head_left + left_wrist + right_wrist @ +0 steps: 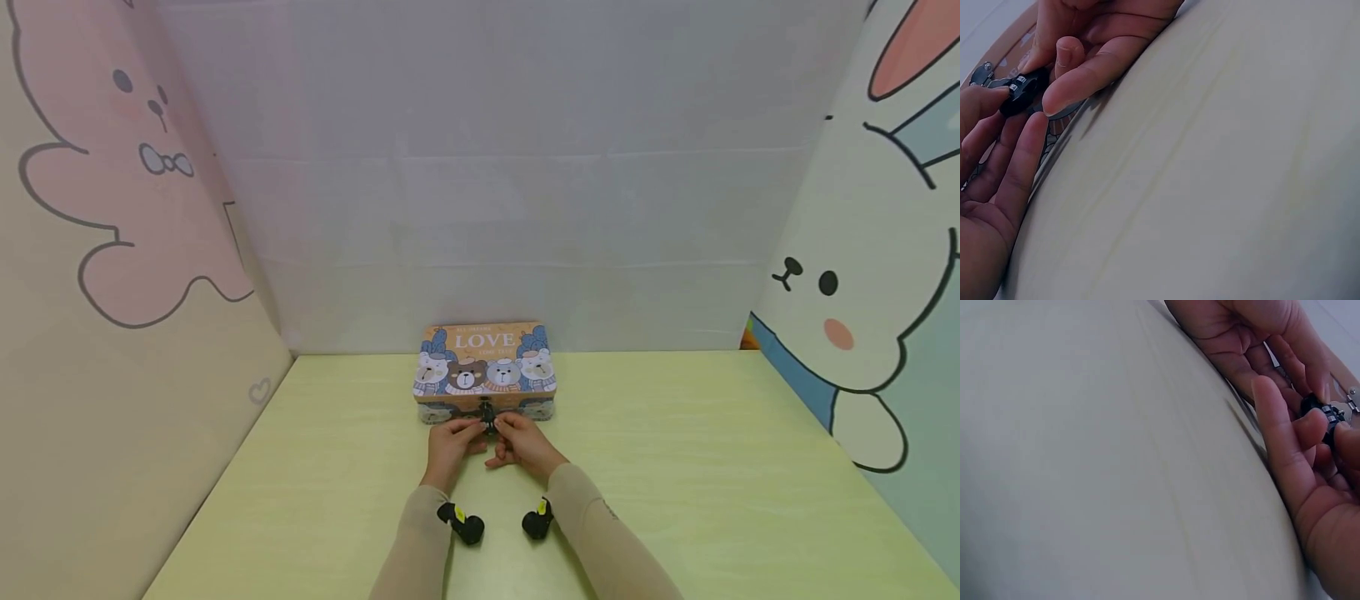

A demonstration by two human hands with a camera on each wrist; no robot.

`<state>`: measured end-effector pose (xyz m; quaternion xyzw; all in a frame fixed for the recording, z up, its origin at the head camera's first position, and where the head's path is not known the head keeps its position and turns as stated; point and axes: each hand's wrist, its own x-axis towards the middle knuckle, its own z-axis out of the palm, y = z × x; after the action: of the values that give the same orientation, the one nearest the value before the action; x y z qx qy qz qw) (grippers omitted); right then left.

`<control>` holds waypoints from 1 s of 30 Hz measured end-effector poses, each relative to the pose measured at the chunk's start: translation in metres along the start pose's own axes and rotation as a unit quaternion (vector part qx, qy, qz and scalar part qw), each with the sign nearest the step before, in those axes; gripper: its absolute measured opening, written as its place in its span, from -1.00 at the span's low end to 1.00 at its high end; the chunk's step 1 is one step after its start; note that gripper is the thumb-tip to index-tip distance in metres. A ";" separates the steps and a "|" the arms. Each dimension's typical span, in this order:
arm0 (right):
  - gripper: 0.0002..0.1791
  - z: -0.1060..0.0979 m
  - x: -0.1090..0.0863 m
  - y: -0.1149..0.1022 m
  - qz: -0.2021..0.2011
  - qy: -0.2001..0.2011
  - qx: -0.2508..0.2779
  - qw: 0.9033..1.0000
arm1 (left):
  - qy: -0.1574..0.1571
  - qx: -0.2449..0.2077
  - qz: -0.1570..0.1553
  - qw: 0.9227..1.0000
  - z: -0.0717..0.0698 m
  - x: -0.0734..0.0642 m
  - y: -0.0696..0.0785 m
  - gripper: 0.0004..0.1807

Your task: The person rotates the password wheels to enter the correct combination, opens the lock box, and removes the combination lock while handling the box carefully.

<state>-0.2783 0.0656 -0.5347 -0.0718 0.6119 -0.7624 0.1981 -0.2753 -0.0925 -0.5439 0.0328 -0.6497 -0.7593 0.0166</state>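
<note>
A small black combination padlock (pixel 489 424) hangs at the front latch of a tin box (pixel 483 358) printed with bears and the word LOVE. My left hand (pixel 448 450) pinches the padlock from the left, between thumb and fingers. From the other side my right hand (pixel 529 447) pinches it too, its other fingers loosely bent. In the left wrist view, pale number wheels show on the padlock (pixel 1024 91), next to the metal latch (pixel 982 74). The right wrist view shows the padlock (pixel 1329 417) partly covered by fingertips; the digits are too small to read.
The box's lid is down, and it stands at the back of the pale yellow-green table (pixel 675 467), near the white back wall (pixel 487 183). Cartoon-printed walls rise at left and right. A black camera (pixel 469 528) is on the left wrist, another (pixel 537 522) on the right.
</note>
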 end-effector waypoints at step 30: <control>-0.73 0.003 -0.001 -0.002 0.004 0.003 -0.022 1.000 | -0.007 -0.029 0.002 1.000 -0.002 -0.006 0.003 -0.71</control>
<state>-0.2766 0.0640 -0.5323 -0.0718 0.6295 -0.7481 0.1975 -0.2691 -0.0947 -0.5409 0.0255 -0.6278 -0.7778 0.0147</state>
